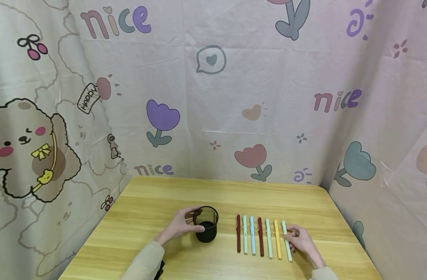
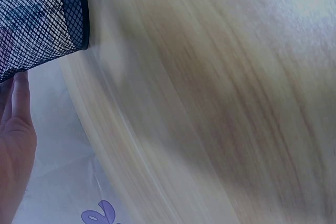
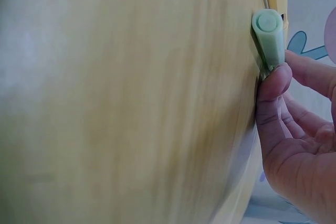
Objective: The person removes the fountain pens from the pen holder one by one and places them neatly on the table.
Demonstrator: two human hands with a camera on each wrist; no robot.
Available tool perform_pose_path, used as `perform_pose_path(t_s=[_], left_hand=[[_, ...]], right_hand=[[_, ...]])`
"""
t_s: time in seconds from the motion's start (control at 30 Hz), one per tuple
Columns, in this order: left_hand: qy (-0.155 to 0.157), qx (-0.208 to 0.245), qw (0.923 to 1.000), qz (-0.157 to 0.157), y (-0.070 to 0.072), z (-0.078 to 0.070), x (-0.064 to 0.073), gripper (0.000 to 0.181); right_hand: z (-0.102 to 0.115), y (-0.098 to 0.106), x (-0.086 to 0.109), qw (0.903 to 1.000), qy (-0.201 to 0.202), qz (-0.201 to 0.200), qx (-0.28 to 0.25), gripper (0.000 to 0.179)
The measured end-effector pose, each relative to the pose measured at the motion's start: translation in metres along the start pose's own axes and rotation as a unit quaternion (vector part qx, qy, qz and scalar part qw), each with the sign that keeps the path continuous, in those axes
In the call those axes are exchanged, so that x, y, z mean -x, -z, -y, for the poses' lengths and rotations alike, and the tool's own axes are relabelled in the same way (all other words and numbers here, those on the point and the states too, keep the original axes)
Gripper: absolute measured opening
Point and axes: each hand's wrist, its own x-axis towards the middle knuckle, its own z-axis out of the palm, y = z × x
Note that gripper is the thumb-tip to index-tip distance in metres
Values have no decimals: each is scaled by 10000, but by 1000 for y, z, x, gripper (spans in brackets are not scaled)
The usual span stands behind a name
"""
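Observation:
My left hand [image 1: 179,225] grips a black mesh pen holder [image 1: 207,234] from its left side, thumb in front and fingers behind. In the left wrist view, the fingertips touch the mesh wall of the pen holder [image 2: 39,27]. At the right end of a row of pens, my right hand [image 1: 302,241] pinches a light green pen [image 1: 286,239] between thumb and fingers. The right wrist view shows the end of this green pen [image 3: 270,38] close up, the thumb against its side. Next to it lies a yellow pen [image 1: 277,240].
Further left in the row lie a light green pen [image 1: 269,239], a dark red pen [image 1: 260,239], a light blue pen [image 1: 253,237], another green pen [image 1: 245,235] and another dark red pen [image 1: 238,235]. The wooden table [image 1: 178,190] meets a printed curtain [image 1: 213,101] behind.

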Motion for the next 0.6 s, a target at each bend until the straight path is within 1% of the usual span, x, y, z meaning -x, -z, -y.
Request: perform_pose_path(t_s=[0.3, 0.4, 0.53, 0.6], left_hand=[[35, 109, 9999, 4, -2, -1, 0, 79], [-28, 87, 10000, 34, -3, -2, 0, 78], [-50, 0, 10000, 81, -4, -2, 1, 80], [-36, -26, 9999, 90, -4, -1, 2, 84]], right_hand=[[1, 1, 0, 9999, -108, 9, -27, 42], [1, 2, -1, 9999, -104, 15, 16, 46], [2, 6, -2, 9999, 68, 115, 91, 52], [4, 9, -2, 9996, 171, 81, 188, 51]])
